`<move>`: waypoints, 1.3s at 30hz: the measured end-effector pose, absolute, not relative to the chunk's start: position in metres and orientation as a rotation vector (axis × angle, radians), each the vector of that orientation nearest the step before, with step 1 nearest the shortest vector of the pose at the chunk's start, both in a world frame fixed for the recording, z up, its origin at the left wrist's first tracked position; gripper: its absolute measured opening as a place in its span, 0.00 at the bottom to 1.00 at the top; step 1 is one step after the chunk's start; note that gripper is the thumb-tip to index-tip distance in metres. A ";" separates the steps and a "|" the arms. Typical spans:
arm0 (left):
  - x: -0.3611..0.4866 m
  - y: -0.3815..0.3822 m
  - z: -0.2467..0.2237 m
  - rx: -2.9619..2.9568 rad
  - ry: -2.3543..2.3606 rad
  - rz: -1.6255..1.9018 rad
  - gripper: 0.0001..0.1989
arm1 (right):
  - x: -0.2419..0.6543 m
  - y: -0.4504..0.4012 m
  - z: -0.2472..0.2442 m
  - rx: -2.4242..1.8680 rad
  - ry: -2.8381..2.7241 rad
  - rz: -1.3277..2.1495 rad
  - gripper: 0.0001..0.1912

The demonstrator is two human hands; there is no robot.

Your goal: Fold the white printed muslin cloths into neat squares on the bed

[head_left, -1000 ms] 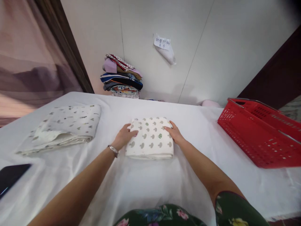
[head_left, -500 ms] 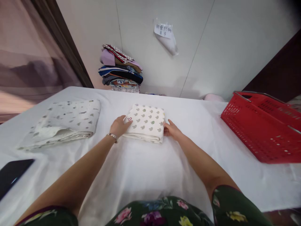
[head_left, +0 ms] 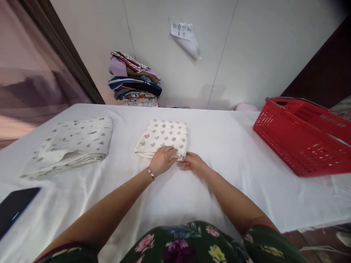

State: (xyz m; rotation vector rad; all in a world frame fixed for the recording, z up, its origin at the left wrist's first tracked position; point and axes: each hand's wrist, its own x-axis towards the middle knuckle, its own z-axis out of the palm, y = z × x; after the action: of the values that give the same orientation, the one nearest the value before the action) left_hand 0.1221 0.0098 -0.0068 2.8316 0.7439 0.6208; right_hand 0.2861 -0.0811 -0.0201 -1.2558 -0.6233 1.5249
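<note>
A folded white cloth (head_left: pixel 164 135) with grey, green and red prints lies flat on the white-covered table (head_left: pixel 219 146). My left hand (head_left: pixel 163 160), a bracelet at its wrist, rests on the cloth's near edge, right of the middle, fingers pressed together over the fold. At the near right corner, my right hand (head_left: pixel 193 163) pinches the cloth's edge between thumb and fingers. The fingertips of both hands are close to each other there.
Another folded patterned cloth (head_left: pixel 82 137) lies at the left, with a black flat device (head_left: pixel 16 206) nearer me. A red basket (head_left: pixel 298 142) stands at the right. Behind the table is a stack of folded fabrics (head_left: pixel 135 82) by the wall.
My left hand has moved right, from the cloth's left side to its near edge. My right hand has shifted down from the right side to the near right corner.
</note>
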 end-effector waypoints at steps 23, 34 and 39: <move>0.128 -0.003 -0.019 2.812 0.866 0.735 0.14 | 0.286 -0.085 -0.018 -1.217 -0.664 1.553 0.13; 0.130 -0.007 -0.017 2.801 0.870 0.697 0.16 | 0.289 -0.090 -0.020 -1.594 -1.092 0.828 0.13; 0.131 -0.006 -0.020 2.807 0.875 0.723 0.15 | 0.277 -0.087 -0.023 -1.652 -1.162 0.829 0.14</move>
State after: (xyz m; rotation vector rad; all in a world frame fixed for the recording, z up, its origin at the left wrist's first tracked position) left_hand 0.1310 -0.0061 -0.0203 2.8070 0.8745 0.7227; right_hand 0.2773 -0.0871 -0.0233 -1.6524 -1.1624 0.8287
